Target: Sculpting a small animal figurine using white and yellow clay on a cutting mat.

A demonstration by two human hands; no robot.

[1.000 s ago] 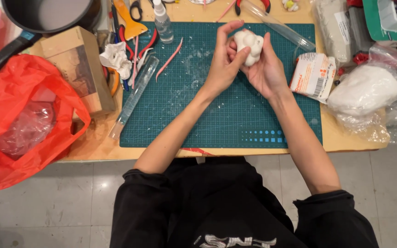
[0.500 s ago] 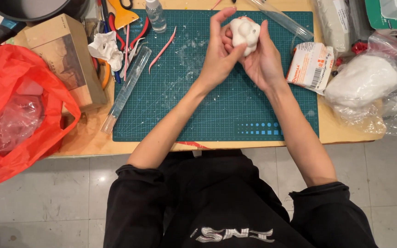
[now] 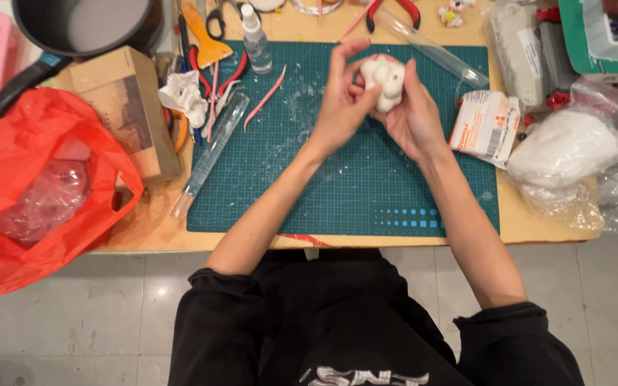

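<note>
A wooden desk [image 3: 309,239] is seen over a grey tiled floor [image 3: 73,314], w/ a green cutting mat [image 3: 337,179] laid on it; an orange plastic bag [image 3: 30,200] is slumped at the left edge, a cardboard box [image 3: 123,107] beside it, a clear rolling pin [image 3: 209,154] laid on the mat's left border; a white clay lump [image 3: 384,82] is held above the mat's top, cupped in the right hand [image 3: 413,118] and pinched by the left hand [image 3: 341,100], both closed on it; it is judged soft, light, easily dented, so best cradled from beneath
</note>
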